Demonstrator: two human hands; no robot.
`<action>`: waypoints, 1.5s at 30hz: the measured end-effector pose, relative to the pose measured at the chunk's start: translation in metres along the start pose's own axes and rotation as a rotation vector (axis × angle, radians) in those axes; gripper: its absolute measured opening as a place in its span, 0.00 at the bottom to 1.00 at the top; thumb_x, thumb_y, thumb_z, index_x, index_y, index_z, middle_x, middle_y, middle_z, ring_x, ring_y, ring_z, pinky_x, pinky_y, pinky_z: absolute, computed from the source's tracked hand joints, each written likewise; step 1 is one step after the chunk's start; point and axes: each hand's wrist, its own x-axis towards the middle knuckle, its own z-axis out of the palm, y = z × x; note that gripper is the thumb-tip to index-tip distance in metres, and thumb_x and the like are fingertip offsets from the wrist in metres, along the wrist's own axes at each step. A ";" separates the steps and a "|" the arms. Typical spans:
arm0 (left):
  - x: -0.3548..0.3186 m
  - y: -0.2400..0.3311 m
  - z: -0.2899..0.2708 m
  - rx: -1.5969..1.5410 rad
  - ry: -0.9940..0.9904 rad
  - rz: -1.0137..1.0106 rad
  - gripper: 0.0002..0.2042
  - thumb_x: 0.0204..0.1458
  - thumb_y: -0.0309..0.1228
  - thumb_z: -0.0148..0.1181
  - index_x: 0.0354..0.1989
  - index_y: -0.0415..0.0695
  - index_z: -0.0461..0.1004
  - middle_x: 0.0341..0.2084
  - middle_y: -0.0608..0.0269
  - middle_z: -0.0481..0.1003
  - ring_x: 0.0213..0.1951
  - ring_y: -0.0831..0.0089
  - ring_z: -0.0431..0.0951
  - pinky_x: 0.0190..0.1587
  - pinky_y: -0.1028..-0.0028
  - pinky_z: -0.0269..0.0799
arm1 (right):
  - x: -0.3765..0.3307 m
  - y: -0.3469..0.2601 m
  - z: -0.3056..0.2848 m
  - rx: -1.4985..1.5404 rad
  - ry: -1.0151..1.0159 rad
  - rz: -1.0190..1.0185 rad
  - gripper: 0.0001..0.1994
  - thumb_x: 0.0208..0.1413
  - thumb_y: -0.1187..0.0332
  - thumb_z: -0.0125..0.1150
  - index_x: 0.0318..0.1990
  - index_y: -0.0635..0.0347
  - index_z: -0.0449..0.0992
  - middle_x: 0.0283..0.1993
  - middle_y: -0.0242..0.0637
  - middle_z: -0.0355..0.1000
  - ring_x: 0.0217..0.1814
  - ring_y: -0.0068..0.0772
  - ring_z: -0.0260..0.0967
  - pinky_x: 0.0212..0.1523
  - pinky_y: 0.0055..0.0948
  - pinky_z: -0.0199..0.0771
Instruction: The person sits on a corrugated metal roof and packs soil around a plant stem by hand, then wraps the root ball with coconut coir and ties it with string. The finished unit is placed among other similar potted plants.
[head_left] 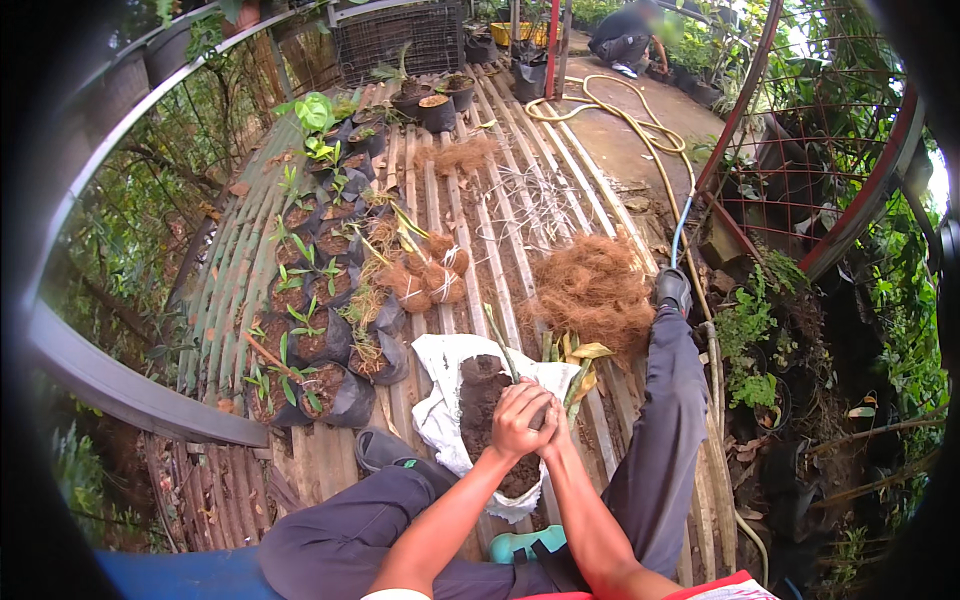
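Observation:
Both hands are pressed together over an open white sack [435,385] of dark soil [480,400]. My left hand [518,418] and my right hand [556,436] are closed around the base of a plant cutting, with a dark lump, apparently soil, showing between the palms. The cutting's green stem [502,342] rises out of my fingers, tilted to the left. Just beyond the hands, leafy cuttings with green and yellowing leaves [588,352] lie at the sack's right edge. A loose heap of brown coconut fibre [590,290] sits farther off to the right.
Several fibre-wrapped plant balls [425,280] tied with white string lie ahead left, beside rows of black seedling bags [325,335]. White strings [530,205] are scattered on the corrugated sheet. A hose [655,140] runs along the right. Another person [625,38] crouches far back.

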 end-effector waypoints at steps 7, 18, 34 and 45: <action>0.015 -0.013 0.010 -0.054 -0.009 -0.292 0.35 0.54 0.50 0.57 0.62 0.36 0.61 0.60 0.47 0.64 0.63 0.53 0.62 0.65 0.59 0.54 | 0.004 -0.011 0.038 -0.245 0.388 -0.136 0.18 0.65 0.61 0.42 0.56 0.57 0.70 0.61 0.34 0.66 0.63 0.31 0.61 0.65 0.34 0.61; -0.013 -0.034 -0.028 -0.869 0.263 -1.383 0.13 0.54 0.39 0.62 0.41 0.43 0.76 0.36 0.67 0.75 0.38 0.77 0.72 0.41 0.75 0.66 | 0.016 0.034 0.022 -1.375 0.193 -0.101 0.23 0.68 0.61 0.44 0.67 0.61 0.59 0.70 0.41 0.56 0.73 0.34 0.50 0.70 0.30 0.47; -0.035 -0.040 -0.013 -0.805 0.212 -1.436 0.23 0.55 0.51 0.58 0.48 0.43 0.76 0.43 0.62 0.76 0.46 0.73 0.74 0.49 0.71 0.67 | 0.007 0.027 0.012 -1.303 0.280 -0.110 0.24 0.64 0.58 0.51 0.64 0.59 0.65 0.65 0.47 0.63 0.69 0.38 0.57 0.67 0.34 0.54; -0.005 -0.004 -0.003 -0.241 -0.013 -0.970 0.29 0.58 0.52 0.51 0.58 0.40 0.67 0.58 0.44 0.67 0.61 0.49 0.65 0.63 0.60 0.58 | -0.004 0.009 0.013 -0.273 0.521 0.062 0.20 0.60 0.50 0.51 0.55 0.45 0.73 0.56 0.32 0.71 0.57 0.36 0.68 0.57 0.40 0.70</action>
